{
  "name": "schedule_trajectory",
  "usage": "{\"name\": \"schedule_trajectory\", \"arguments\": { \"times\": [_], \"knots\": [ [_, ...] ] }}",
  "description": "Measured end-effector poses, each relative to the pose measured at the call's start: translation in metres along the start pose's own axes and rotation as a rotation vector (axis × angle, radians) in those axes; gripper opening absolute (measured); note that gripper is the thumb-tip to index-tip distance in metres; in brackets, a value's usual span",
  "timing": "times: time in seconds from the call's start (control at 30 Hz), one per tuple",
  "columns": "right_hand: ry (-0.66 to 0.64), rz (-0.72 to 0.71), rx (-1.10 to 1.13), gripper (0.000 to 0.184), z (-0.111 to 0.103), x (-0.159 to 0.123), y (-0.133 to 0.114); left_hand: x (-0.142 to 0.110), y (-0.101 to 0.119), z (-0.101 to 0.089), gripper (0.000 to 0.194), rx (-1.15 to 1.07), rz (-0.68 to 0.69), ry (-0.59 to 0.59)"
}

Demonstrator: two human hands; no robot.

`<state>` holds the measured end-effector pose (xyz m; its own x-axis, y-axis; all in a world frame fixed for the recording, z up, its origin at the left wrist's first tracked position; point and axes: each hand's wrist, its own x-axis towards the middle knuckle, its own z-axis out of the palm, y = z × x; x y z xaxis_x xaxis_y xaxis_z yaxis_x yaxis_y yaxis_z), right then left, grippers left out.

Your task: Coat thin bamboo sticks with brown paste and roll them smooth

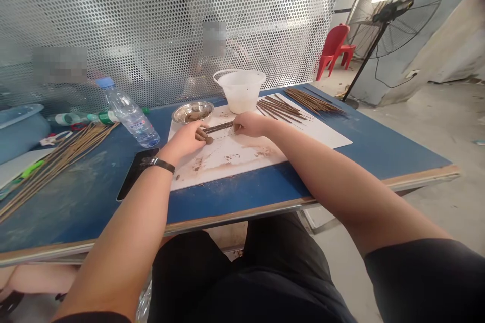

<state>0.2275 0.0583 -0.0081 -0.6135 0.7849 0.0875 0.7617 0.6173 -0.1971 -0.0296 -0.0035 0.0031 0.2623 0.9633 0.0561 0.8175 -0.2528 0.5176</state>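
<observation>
Head view: the left hand [182,141] curls closed around one end of a brown paste-coated stick [219,127], a paste lump [208,140] under its fingers; the right hand [250,124] pinches the other end, above a white board [227,156].

A black strap wristwatch [161,164] was worn on the left wrist, with a small silvery section visible at its outer edge. A black short-sleeved top was worn, its right sleeve [420,282] being seen as a broad, plain band above the elbow, and its left sleeve [91,317] as a thin dark edge along the bottom of the view. Plain black shorts [242,275] were worn below. The left hand [182,141] and right hand [250,123] were left bare.
</observation>
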Motion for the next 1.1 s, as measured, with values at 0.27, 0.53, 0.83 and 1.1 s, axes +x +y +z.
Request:
{"name": "schedule_trajectory", "arguments": {
  "times": [0.27, 0.53, 0.83, 1.1],
  "knots": [
    [0.017, -0.088, -0.055, 0.015, 0.003, -0.003, -0.010, -0.002, 0.000, 0.000, 0.060, 0.025, 0.011, -0.011],
    [0.009, -0.147, -0.054, 0.011, 0.001, -0.007, -0.032, -0.004, 0.009, 0.008, 0.061, -0.047, 0.112, 0.032],
    [-0.076, -0.019, -0.098, 0.013, -0.008, -0.011, -0.024, 0.002, 0.008, 0.016, 0.043, -0.041, 0.147, 0.018],
    [-0.116, -0.027, -0.194, 0.021, -0.013, -0.018, -0.038, 0.002, -0.001, 0.006, 0.015, 0.102, 0.142, -0.015]
  ]
}}
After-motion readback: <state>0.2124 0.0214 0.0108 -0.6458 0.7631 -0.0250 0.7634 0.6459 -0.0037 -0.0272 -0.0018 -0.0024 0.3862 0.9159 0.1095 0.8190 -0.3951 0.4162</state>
